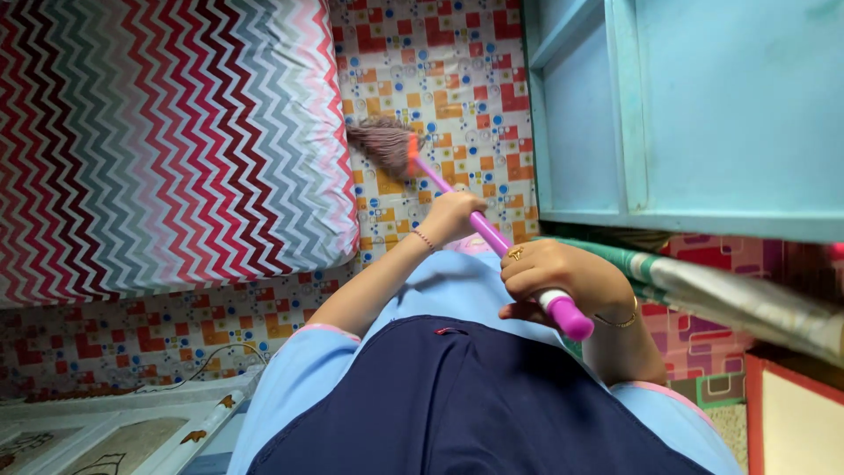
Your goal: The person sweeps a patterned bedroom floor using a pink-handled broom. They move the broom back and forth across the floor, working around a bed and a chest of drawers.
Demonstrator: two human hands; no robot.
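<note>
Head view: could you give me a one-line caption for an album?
Both hands, left and right, grip a pink-handled broom whose bristles rest on patterned floor beside a zigzag mattress.

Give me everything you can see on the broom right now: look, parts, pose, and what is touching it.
The broom has a glossy pink-magenta handle, plastic by the look, with a white band near its rounded end, an orange collar, and a greyish-brown bristle head. It slants from the right hand, gripping near the end, past the left hand, wrapped round mid-handle, to the bristles, which meet the patterned floor beside the zigzag mattress.
</note>
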